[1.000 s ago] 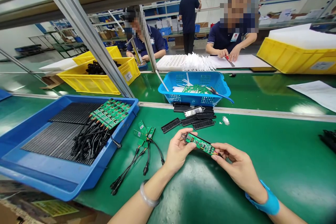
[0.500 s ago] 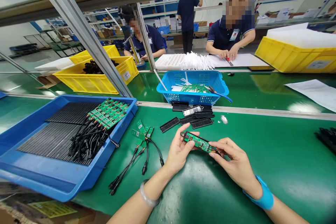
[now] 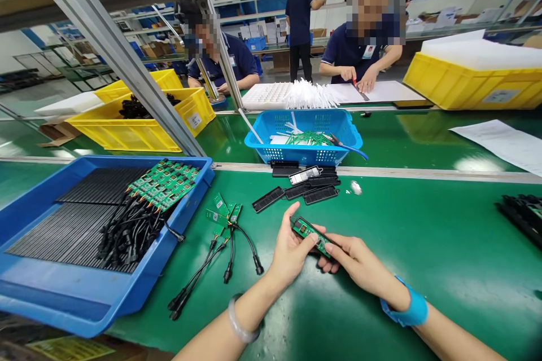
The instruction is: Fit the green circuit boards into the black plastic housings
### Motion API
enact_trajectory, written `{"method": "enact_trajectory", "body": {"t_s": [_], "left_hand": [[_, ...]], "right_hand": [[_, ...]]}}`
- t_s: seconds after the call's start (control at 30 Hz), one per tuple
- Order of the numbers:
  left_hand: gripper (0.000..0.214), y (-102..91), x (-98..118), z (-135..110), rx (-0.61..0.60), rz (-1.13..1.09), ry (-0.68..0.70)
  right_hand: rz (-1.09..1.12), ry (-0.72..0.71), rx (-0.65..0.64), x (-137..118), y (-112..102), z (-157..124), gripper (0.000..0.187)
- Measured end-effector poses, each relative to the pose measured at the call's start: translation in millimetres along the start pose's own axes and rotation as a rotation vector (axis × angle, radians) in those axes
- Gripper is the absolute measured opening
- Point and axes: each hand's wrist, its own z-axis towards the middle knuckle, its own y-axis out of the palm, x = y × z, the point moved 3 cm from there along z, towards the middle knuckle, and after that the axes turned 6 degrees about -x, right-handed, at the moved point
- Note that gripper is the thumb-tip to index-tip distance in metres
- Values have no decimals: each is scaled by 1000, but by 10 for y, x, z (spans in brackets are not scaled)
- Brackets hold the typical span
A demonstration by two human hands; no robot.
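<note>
Between my hands is a green circuit board (image 3: 304,228) lying in a narrow black plastic case. My left hand (image 3: 292,248) grips its far-left end, thumb pressed on the board's face. My right hand (image 3: 353,256) holds the near-right end, with the thumb on top and fingers curled underneath. The wires at that end are hidden by my right hand. Left of my hands, several loose boards with black cables (image 3: 228,217) lie on the green bench. Just beyond my hands are several black case pieces (image 3: 269,199), one of them holding something whitish.
A blue tray (image 3: 95,316) at left holds black strips and wired boards. A blue basket (image 3: 296,155) with white and green ties and pliers stands ahead. Black parts (image 3: 520,217) lie at right. Yellow bins (image 3: 470,87) and co-workers (image 3: 359,56) are across the bench.
My right hand has slid left along the board, and its thumb now presses on the board's face. The wire end that showed before is now covered. The view has shifted slightly.
</note>
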Motion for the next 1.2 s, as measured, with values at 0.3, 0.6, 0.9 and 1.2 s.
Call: {"method": "enact_trajectory", "body": {"t_s": [0.3, 0.6, 0.9, 1.2], "left_hand": [[61, -33, -8, 35, 22, -71, -58], [37, -73, -31, 78, 26, -86, -41], [56, 57, -60, 33, -26, -94, 29], [60, -47, -32, 63, 119, -58, 54]], "right_hand": [[-32, 15, 73, 35, 8, 23, 42], [-231, -16, 164, -14, 49, -20, 36], [-114, -14, 189, 90, 41, 77, 43], [-161, 3, 162, -4, 36, 69, 44]]}}
